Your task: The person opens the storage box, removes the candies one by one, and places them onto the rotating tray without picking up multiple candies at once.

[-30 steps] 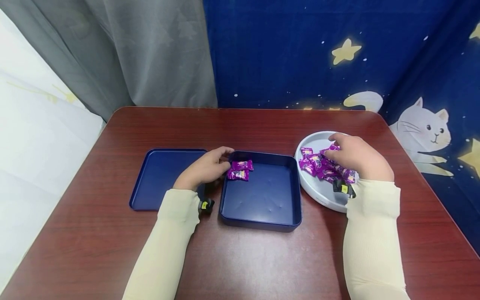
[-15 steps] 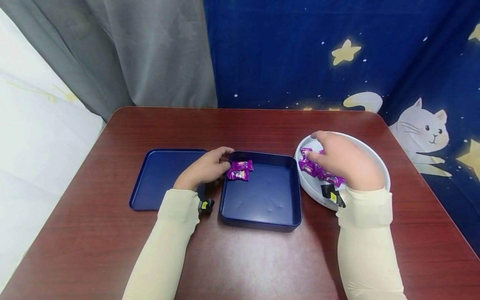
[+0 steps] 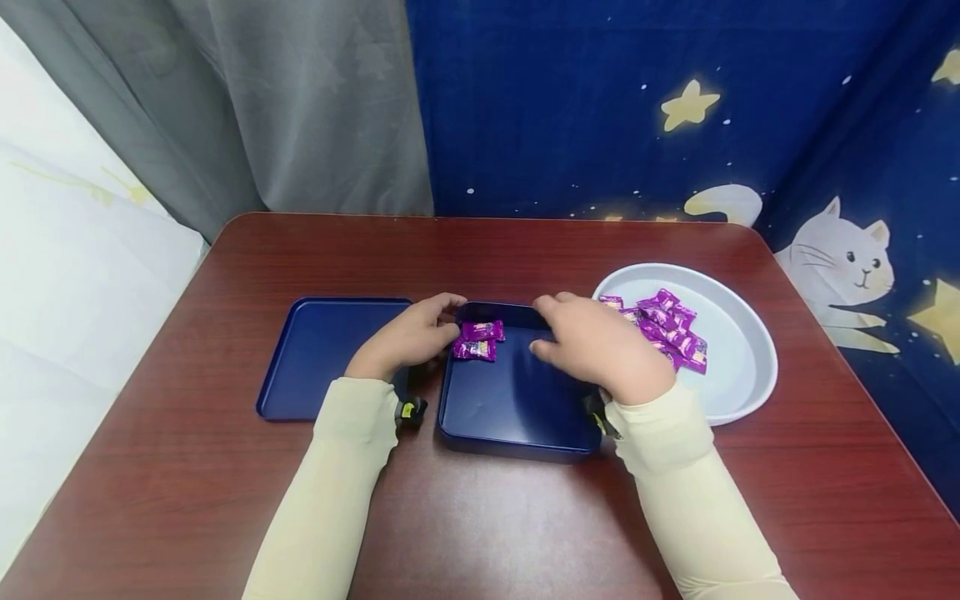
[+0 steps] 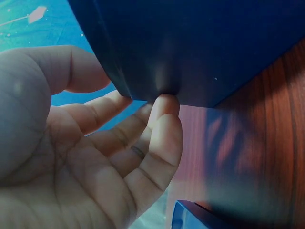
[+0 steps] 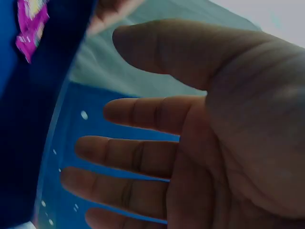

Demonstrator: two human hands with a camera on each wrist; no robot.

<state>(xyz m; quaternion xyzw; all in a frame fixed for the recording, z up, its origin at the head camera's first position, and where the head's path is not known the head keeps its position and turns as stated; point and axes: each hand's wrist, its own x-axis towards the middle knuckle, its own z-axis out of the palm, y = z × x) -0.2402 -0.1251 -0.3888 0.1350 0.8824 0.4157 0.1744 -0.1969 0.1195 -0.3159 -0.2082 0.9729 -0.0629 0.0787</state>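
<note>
A dark blue open box (image 3: 517, 417) sits mid-table, with two purple-wrapped candies (image 3: 478, 340) in its far left corner. My left hand (image 3: 408, 337) holds the box at that corner; in the left wrist view its thumb (image 4: 86, 71) lies at the rim and its fingers bend against the outer wall. Over the box's right half is my right hand (image 3: 600, 346). The right wrist view shows its fingers (image 5: 128, 152) and thumb spread apart with nothing between them. On the white round plate (image 3: 735, 367) to the right lie several more purple candies (image 3: 667, 321), partly hidden by the right hand.
Left of the box, a flat dark blue lid (image 3: 322, 358) lies on the reddish-brown table (image 3: 480, 525), partly beneath the left hand. Grey and star-patterned blue curtains (image 3: 600, 108) hang behind the far table edge.
My right hand has moved left from above the plate to above the box, uncovering much of the candy pile. My left hand and the two candies in the box have stayed in place.
</note>
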